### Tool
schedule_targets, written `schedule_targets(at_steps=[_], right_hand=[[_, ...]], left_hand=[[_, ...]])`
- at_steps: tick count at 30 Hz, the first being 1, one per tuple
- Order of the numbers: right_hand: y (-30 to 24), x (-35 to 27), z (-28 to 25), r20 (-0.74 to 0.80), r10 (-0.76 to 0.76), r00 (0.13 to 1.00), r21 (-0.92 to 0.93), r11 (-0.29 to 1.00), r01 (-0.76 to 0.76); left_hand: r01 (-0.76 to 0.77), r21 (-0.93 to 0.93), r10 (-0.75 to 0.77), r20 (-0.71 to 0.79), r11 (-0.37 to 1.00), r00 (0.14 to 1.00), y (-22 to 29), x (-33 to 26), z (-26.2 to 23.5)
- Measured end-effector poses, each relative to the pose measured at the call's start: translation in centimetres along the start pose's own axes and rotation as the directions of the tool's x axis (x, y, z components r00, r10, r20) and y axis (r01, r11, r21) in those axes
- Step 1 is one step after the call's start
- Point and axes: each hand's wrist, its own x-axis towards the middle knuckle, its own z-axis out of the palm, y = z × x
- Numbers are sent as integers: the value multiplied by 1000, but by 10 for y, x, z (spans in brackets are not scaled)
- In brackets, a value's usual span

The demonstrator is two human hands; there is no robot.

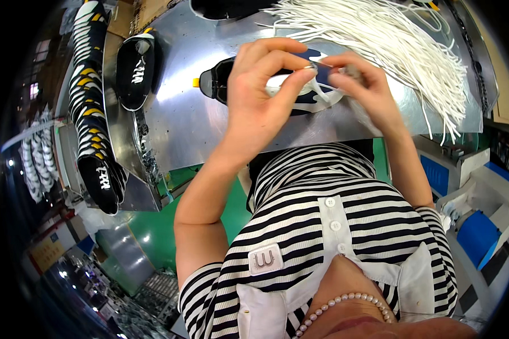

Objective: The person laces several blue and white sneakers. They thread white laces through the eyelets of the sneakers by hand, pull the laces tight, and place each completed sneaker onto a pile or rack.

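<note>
A black, navy and white shoe upper [213, 85] with a yellow heel tab lies on the metal table, its toe toward the right. Above its lacing area, my left hand [263, 85] pinches a white shoelace [320, 92] between thumb and forefinger. Close beside it on the right is my right hand [370, 87], slightly blurred, with thumb and forefinger closed together over the front of the upper. What those fingertips hold is too small to make out. Both hands cover much of the upper's middle.
Loose white shoelaces [390, 51] spread across the table's right side. At the left stand a laced black upper [134, 73] and a long stack of nested uppers [87, 107]. Another dark upper [226, 7] lies at the far edge. The metal table [181, 124] ends just before my body.
</note>
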Motion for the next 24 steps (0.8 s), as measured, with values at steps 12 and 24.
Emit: schedule_targets(at_steps=[12, 24], right_hand=[[34, 22, 30, -52, 255, 966, -46, 965, -258], [22, 8, 37, -45, 34, 998, -348, 936, -47]], left_hand=[[894, -136, -729, 533, 426, 429, -55, -11, -27], [764, -333, -778, 123, 553, 616, -31, -22, 19]])
